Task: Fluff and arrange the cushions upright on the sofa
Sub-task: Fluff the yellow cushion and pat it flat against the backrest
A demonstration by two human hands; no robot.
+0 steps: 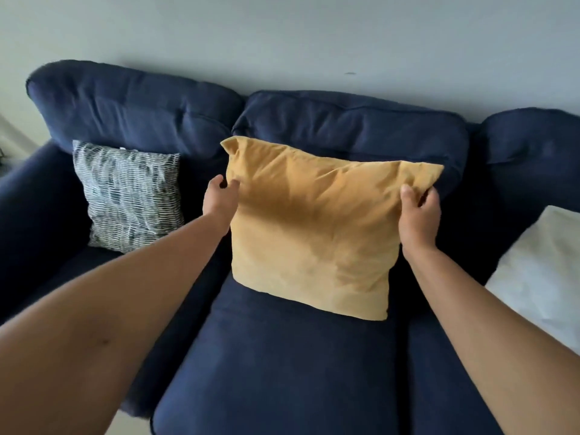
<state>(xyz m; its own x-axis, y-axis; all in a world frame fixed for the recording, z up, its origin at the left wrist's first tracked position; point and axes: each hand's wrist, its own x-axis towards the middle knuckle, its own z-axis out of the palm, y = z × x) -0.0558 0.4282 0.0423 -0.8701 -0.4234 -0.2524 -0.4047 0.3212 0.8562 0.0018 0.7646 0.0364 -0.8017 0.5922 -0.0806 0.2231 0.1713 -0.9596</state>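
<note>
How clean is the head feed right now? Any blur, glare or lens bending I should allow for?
Head view: soft, even light with no glare; the yellow cushion is shaded just below its top edge. Wide-angle bending curves the sofa back and stretches the forearms. The left hand and right hand look slightly soft; the white cushion is cropped at the right edge and pale, with little detail.

No readable text, no labels or brands — cushions and sofa seemingly unmarked

Plain pale wall (282,36) behind, bearing one small dark mark (350,73) toward its right side.
</note>
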